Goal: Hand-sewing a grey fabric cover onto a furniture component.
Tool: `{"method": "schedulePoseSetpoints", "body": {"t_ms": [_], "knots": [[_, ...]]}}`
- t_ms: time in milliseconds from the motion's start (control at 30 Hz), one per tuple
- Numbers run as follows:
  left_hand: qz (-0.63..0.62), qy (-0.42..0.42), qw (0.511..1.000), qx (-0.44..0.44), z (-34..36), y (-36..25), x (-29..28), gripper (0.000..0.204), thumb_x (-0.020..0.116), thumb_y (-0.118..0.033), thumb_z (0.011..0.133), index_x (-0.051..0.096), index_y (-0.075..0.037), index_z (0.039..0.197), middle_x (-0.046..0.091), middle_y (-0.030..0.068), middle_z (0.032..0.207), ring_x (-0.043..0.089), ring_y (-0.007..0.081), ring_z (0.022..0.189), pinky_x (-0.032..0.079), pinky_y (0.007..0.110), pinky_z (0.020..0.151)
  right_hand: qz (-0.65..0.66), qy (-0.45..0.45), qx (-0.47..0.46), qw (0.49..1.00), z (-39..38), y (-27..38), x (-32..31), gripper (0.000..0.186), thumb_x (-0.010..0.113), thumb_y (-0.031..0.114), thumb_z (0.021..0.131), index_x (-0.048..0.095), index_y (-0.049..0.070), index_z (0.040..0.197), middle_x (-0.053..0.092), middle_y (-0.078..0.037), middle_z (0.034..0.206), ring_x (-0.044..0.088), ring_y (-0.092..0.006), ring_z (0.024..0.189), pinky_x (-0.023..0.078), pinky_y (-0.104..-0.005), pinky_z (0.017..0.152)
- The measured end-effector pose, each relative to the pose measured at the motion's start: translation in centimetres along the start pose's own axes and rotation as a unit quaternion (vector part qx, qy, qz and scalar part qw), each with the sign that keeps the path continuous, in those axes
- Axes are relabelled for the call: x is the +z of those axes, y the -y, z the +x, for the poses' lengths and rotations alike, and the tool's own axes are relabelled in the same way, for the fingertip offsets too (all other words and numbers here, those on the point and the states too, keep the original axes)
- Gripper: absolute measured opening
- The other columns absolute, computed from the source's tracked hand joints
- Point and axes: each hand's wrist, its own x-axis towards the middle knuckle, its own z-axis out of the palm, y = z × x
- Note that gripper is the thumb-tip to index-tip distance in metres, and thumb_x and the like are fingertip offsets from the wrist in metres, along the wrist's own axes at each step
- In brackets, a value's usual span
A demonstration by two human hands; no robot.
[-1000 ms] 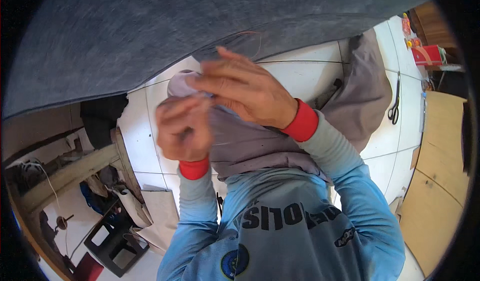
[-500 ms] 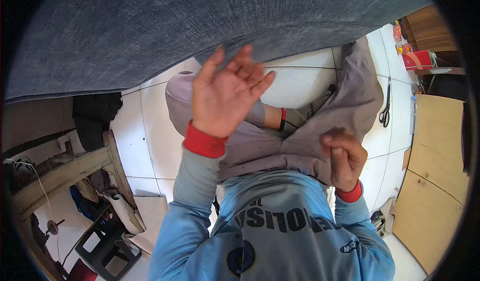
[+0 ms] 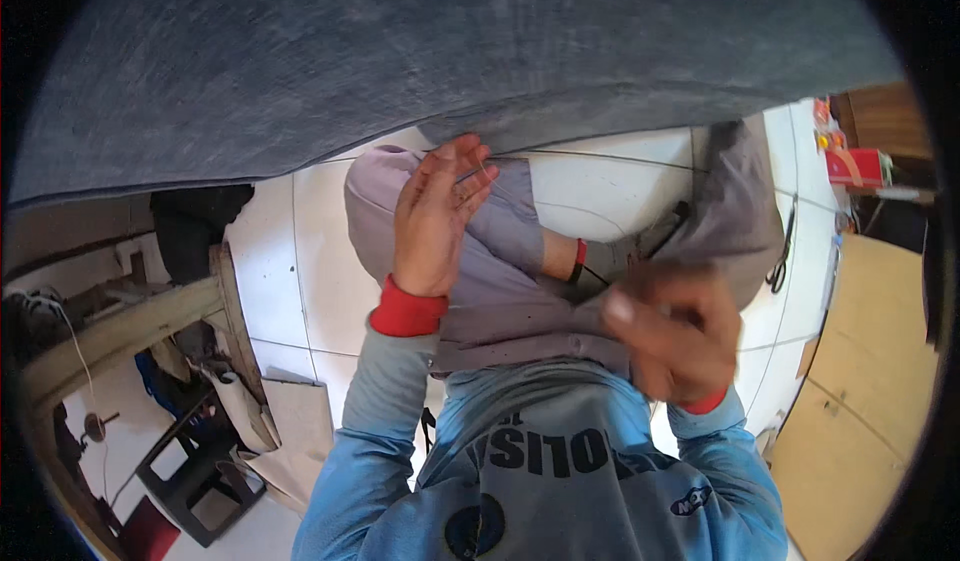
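A large piece of dark grey-blue upholstery fabric (image 3: 480, 51) spans the top of the view, its seamed lower edge curving above my lap. Just below that edge is my left hand (image 3: 432, 221), raised over my left leg with its fingers partly bent and apart; I see nothing held in it. My right hand (image 3: 680, 331), smeared by motion, hovers over my right thigh with thumb and fingers closed together. What it pinches, if anything, is too small or blurred to make out. A faint thread-like line (image 3: 590, 211) curves across the white floor between my folded legs.
Black-handled scissors (image 3: 777, 276) lie on the tiles to the right, near a pale wooden cabinet (image 3: 865, 341). A red box (image 3: 858, 168) stands beyond. At left are a wooden frame (image 3: 130, 336), dark cloth (image 3: 195, 231) and a black plastic stool (image 3: 205, 481).
My left hand has turned from palm-up, spread fingers to a narrower, more bent pose, slightly lower. My right hand has moved left and seems closer to the camera. The view has shifted slightly.
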Motion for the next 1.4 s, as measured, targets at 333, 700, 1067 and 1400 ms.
{"method": "schedulePoseSetpoints", "body": {"t_ms": [333,700,1067,1400], "knots": [[-0.148,-0.159,0.974,0.071,1.9,2.4,3.4,0.020,0.072,-0.022,0.091,0.059,-0.008,0.098,0.067,0.0040,0.092,0.066,0.0155,0.084,0.055,0.030,0.080,0.093,-0.079,-0.169,0.978,2.3,2.0,0.2,0.017,0.076,0.021,0.083,0.071,0.027,0.098,0.043,0.002,0.091,0.055,-0.0135,0.080,0.053,-0.0310,0.074],[-0.205,-0.189,0.958,0.071,1.5,2.3,4.6,0.013,0.067,-0.015,0.093,0.058,-0.008,0.098,0.066,0.0048,0.095,0.067,0.0178,0.086,0.056,0.033,0.084,0.224,-0.161,-0.173,0.946,3.0,0.7,0.1,0.010,0.068,0.024,0.089,0.064,0.016,0.095,0.041,-0.002,0.093,0.048,-0.0169,0.079,0.053,-0.0355,0.064],[-0.244,-0.160,0.949,0.117,2.7,4.8,4.2,0.008,0.059,-0.014,0.096,0.059,-0.009,0.101,0.064,0.0020,0.095,0.064,0.0163,0.087,0.051,0.039,0.094,-0.102,-0.119,-0.020,0.987,6.1,-9.9,5.1,0.030,0.066,-0.013,0.074,0.071,0.004,0.099,0.056,-0.011,0.088,0.059,-0.0240,0.076,0.048,-0.0310,0.066],[-0.260,-0.177,0.934,0.169,3.3,5.5,4.5,0.016,0.062,0.003,0.089,0.056,-0.005,0.102,0.061,0.0056,0.096,0.062,0.0141,0.086,0.058,0.034,0.082,-0.134,-0.075,0.009,0.988,5.9,-11.6,6.4,0.031,0.064,-0.010,0.076,0.070,0.007,0.101,0.055,-0.012,0.090,0.061,-0.0284,0.074,0.050,-0.0369,0.061]]}}
